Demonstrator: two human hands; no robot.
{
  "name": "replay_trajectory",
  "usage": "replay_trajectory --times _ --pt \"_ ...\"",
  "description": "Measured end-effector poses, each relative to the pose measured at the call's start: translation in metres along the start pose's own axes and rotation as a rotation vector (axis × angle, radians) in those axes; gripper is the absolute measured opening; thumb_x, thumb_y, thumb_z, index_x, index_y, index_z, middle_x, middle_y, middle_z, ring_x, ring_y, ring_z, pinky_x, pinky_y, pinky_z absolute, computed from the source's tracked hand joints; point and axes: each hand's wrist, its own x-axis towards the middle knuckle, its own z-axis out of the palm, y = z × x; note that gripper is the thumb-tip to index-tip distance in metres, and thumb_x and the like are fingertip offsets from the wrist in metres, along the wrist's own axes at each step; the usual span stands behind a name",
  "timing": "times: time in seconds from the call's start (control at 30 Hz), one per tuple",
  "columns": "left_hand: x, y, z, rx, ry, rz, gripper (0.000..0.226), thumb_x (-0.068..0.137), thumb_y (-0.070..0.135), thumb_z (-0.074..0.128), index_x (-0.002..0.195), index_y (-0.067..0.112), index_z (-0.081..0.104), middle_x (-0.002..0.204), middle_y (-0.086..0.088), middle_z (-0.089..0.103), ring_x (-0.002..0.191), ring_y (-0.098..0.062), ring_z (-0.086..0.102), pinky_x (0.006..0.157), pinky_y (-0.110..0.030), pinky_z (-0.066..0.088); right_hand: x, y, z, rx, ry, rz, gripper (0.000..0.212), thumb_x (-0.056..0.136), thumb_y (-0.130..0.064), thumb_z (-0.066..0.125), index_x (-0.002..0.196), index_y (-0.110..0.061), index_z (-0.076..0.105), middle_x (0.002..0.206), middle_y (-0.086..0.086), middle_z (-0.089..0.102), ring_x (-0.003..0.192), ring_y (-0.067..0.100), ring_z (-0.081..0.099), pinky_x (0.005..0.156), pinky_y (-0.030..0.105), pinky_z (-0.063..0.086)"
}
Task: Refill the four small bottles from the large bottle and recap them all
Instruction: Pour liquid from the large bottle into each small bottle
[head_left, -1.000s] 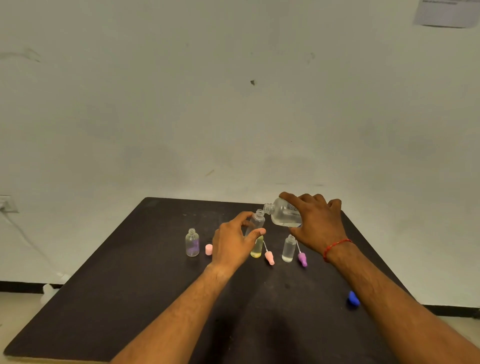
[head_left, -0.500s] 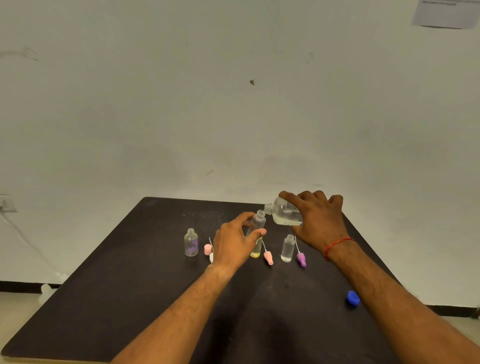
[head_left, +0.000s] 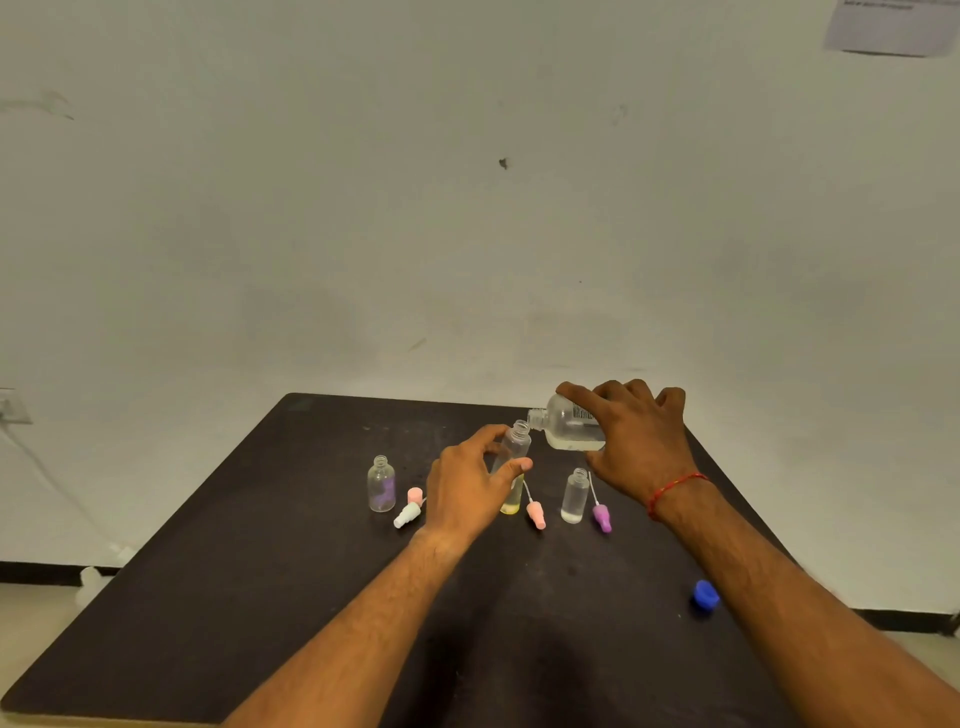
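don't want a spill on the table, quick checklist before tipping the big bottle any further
1. Small bottle uncapped and gripped by the left hand: ok.
2. Large bottle uncapped, tilted and gripped by the right hand: ok.
3. Large bottle's mouth right over the small bottle's opening: cannot tell; it looks beside and slightly above it.
4. Liquid left in the large bottle: ok, some lies along its lower side.
5. Neighbours clear of the pour: not ok, the clear bottle stands open just under the right hand and could be knocked.
6. All four small bottles present: cannot tell, only three show.
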Motion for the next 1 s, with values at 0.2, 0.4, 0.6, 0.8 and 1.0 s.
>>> replay_trajectory --times 0.2,0.4,0.6,0.8,1.0 --pt "0.0003 -0.0013 0.0006 -0.004 -0.017 -0.010 0.042 0.081 0.061 0.071 0.118 0.046 0.059 0.102 0.018 0.074 0.091 0.001 0.068 0.070 -0.011 0.043 -0.0003 -0.0002 -0.0038 -0.015 0.001 -0.014 0.081 0.079 -0.035 0.070 0.145 -0.048 0.024 0.132 -0.006 0.054 0.121 0.021 0.045 0.092 0.044 0.026" --pt "-0.0007 -0.0017 0.0003 -0.001 0.000 -0.001 0.044 0.081 0.060 0.073 0.119 0.044 0.060 0.101 0.018 0.075 0.087 0.006 0.063 0.070 -0.006 0.037 0.0009 -0.0017 -0.0066 -0.026 0.001 -0.019 0.081 0.079 -0.033 0.069 0.145 -0.048 0.025 0.131 -0.006 0.054 0.121 0.021 0.044 0.092 0.044 0.025" --pt "-0.0011 -0.0021 0.0008 -0.005 0.010 -0.002 0.043 0.081 0.059 0.074 0.118 0.043 0.061 0.102 0.018 0.075 0.091 0.001 0.067 0.068 -0.005 0.035 0.0006 -0.0022 -0.0059 -0.027 -0.008 -0.018 0.081 0.078 -0.032 0.069 0.145 -0.048 0.024 0.132 -0.005 0.053 0.121 0.021 0.044 0.093 0.045 0.026" --pt "-0.0012 -0.0030 0.0023 -0.003 0.011 -0.010 0.043 0.081 0.060 0.072 0.119 0.043 0.061 0.103 0.017 0.075 0.094 -0.002 0.070 0.069 -0.006 0.037 0.0007 -0.0015 -0.0060 -0.032 -0.004 -0.024 0.081 0.078 -0.031 0.069 0.144 -0.048 0.025 0.130 -0.005 0.054 0.120 0.021 0.045 0.093 0.045 0.026" --pt "-0.0012 -0.0034 0.0032 -0.012 0.011 -0.011 0.044 0.081 0.061 0.073 0.119 0.043 0.061 0.104 0.017 0.075 0.096 -0.002 0.069 0.070 -0.006 0.037 0.0007 -0.0016 -0.0062 -0.029 -0.009 -0.025 0.082 0.078 -0.031 0.069 0.144 -0.048 0.025 0.131 -0.005 0.054 0.120 0.021 0.044 0.092 0.044 0.025"
